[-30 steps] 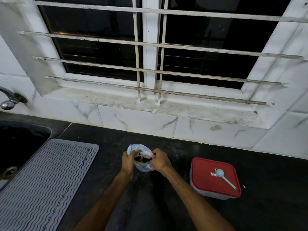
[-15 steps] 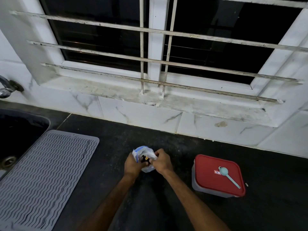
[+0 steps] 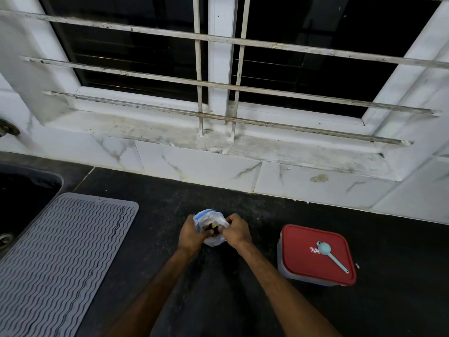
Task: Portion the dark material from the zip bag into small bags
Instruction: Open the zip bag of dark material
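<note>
A clear zip bag (image 3: 211,218) with a blue seal strip stands on the black counter (image 3: 243,300), crumpled between both hands. Dark material (image 3: 211,230) with a small yellow bit shows through its mouth. My left hand (image 3: 191,234) grips the bag's left side by the blue strip. My right hand (image 3: 237,230) pinches the right side of the mouth. The lower part of the bag is partly hidden by my fingers. No small bags are in view.
A lidded container with a red lid (image 3: 315,254) sits to the right, a pale blue scoop (image 3: 331,254) lying on top. A grey ribbed mat (image 3: 56,259) lies at the left beside a dark sink (image 3: 21,190). Tiled wall and a barred window stand behind.
The bag has been squeezed narrower between both hands, its mouth drawn closer together. The hands stay in the same spot on the counter; the camera has tipped down slightly.
</note>
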Motion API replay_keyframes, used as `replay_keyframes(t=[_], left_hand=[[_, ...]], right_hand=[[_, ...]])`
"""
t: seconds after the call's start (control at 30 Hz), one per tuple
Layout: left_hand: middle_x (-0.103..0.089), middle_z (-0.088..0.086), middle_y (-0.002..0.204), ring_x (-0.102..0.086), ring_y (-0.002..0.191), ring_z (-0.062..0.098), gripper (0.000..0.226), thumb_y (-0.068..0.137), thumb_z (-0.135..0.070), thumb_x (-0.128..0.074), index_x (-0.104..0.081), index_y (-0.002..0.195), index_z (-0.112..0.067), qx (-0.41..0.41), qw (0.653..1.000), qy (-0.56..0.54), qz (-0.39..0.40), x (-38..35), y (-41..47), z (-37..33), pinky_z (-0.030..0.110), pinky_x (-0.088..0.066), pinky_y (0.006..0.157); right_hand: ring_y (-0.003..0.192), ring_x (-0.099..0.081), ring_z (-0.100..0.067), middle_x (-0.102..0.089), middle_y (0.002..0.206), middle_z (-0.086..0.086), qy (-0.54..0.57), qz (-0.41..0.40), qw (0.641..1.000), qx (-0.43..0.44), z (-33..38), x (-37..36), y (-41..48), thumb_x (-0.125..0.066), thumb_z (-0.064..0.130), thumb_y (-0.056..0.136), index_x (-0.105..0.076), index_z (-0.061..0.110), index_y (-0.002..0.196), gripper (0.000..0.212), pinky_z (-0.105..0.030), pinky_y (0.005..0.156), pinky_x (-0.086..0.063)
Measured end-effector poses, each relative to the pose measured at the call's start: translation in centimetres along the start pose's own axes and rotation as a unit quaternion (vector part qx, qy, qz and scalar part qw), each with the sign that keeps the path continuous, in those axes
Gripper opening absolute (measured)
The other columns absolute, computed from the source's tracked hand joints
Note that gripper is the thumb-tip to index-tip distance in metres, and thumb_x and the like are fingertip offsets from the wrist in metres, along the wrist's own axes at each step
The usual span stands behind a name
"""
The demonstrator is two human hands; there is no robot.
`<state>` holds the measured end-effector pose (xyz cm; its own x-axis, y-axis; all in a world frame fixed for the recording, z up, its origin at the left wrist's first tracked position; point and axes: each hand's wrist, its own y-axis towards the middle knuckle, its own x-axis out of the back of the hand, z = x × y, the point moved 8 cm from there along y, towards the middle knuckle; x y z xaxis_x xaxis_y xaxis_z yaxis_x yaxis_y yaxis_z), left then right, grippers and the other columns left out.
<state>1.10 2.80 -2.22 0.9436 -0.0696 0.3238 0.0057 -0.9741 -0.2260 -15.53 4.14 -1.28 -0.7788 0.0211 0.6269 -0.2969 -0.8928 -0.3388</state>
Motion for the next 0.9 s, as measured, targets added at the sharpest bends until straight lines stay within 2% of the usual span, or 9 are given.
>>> replay_keyframes(t=[0.07, 0.13, 0.2, 0.27, 0.37, 0.5, 0.63, 0.77, 0.9], left_hand=[[-0.055, -0.003, 0.077, -0.055, 0.070, 0.008, 0.043, 0.068, -0.008, -0.087, -0.047, 0.080, -0.018, 0.011, 1.000, -0.016, 0.016, -0.2, 0.0, 0.1, 0.012, -0.043, 0.055], [-0.065, 0.006, 0.083, -0.063, 0.075, 0.014, 0.044, 0.069, -0.033, -0.088, -0.057, 0.089, -0.009, 0.028, 0.998, -0.050, 0.028, -0.2, 0.2, 0.4, 0.016, -0.049, 0.062], [-0.068, 0.012, 0.087, -0.067, 0.080, 0.021, 0.062, 0.071, -0.056, -0.078, -0.063, 0.094, 0.000, 0.046, 0.995, -0.090, 0.002, 0.2, 0.6, 1.3, 0.027, -0.053, 0.064], [-0.067, 0.012, 0.086, -0.065, 0.083, 0.024, 0.047, 0.085, -0.040, -0.072, -0.064, 0.095, 0.005, 0.060, 0.990, -0.127, -0.025, 0.6, 0.4, 1.5, 0.031, -0.052, 0.066], [-0.073, 0.014, 0.101, -0.070, 0.095, 0.026, 0.025, 0.096, -0.020, -0.061, -0.067, 0.110, 0.000, 0.063, 0.985, -0.159, -0.010, 0.2, 0.3, 2.0, 0.038, -0.058, 0.081], [-0.072, 0.016, 0.107, -0.070, 0.099, 0.028, 0.036, 0.089, -0.023, -0.071, -0.063, 0.117, -0.003, 0.069, 0.985, -0.154, 0.025, -0.2, 0.0, 2.2, 0.042, -0.059, 0.084], [-0.071, 0.008, 0.094, -0.070, 0.084, 0.019, 0.022, 0.091, -0.024, -0.068, -0.063, 0.108, -0.011, 0.114, 0.988, -0.099, 0.032, -0.4, -0.1, 2.7, 0.029, -0.056, 0.059], [-0.071, 0.007, 0.096, -0.068, 0.094, 0.023, 0.016, 0.094, -0.013, -0.061, -0.069, 0.107, -0.007, 0.094, 0.994, -0.053, -0.002, 0.5, 0.7, 2.8, 0.034, -0.055, 0.080], [-0.068, 0.010, 0.099, -0.066, 0.098, 0.026, 0.017, 0.093, -0.014, -0.063, -0.065, 0.106, -0.005, 0.094, 0.994, -0.042, -0.038, 0.8, 0.9, 3.0, 0.032, -0.050, 0.078]], right_hand=[[0.093, -0.064, -0.023, -0.067, 0.102, -0.010, 0.001, 0.007, 1.000, 0.002, -0.1, 0.0, 0.2, -0.068, 0.014, 0.082, -0.062, 0.008, 0.100, 0.021, -0.034, 0.078, -0.051], [0.090, -0.062, -0.019, -0.067, 0.104, -0.010, 0.007, 0.010, 1.000, 0.005, -0.1, 0.1, 0.3, -0.066, 0.011, 0.082, -0.063, 0.008, 0.103, 0.022, -0.031, 0.078, -0.051], [0.090, -0.061, -0.017, -0.066, 0.105, -0.007, 0.013, 0.012, 1.000, -0.002, -0.3, 0.2, 0.3, -0.066, 0.009, 0.083, -0.063, 0.009, 0.107, 0.024, -0.030, 0.079, -0.051], [0.093, -0.064, -0.019, -0.066, 0.104, -0.005, 0.006, 0.011, 1.000, -0.018, -0.6, 0.1, 0.3, -0.068, 0.013, 0.083, -0.065, 0.010, 0.107, 0.024, -0.030, 0.080, -0.054], [0.089, -0.070, -0.025, -0.072, 0.096, -0.008, -0.019, 0.009, 0.999, -0.046, -1.0, -0.1, 0.4, -0.066, 0.023, 0.084, -0.071, 0.009, 0.095, 0.019, -0.037, 0.079, -0.059], [0.089, -0.071, -0.028, -0.073, 0.097, -0.012, -0.039, 0.020, 0.998, -0.046, -1.0, -0.4, 0.5, -0.061, 0.019, 0.085, -0.072, 0.008, 0.095, 0.018, -0.037, 0.079, -0.059], [0.100, -0.065, -0.029, -0.067, 0.111, -0.012, -0.039, 0.041, 0.997, -0.048, -1.0, -0.7, 0.7, -0.049, 0.017, 0.092, -0.065, 0.006, 0.109, 0.026, -0.038, 0.086, -0.054], [0.093, -0.067, -0.024, -0.068, 0.106, -0.009, -0.056, 0.068, 0.995, -0.036, -1.5, -1.5, 0.5, -0.051, 0.021, 0.091, -0.064, 0.010, 0.106, 0.022, -0.036, 0.081, -0.056], [0.088, -0.069, -0.023, -0.071, 0.101, -0.009, -0.081, 0.077, 0.994, -0.014, -1.7, -2.1, 0.4, -0.058, 0.023, 0.091, -0.067, 0.010, 0.104, 0.021, -0.037, 0.080, -0.058]])
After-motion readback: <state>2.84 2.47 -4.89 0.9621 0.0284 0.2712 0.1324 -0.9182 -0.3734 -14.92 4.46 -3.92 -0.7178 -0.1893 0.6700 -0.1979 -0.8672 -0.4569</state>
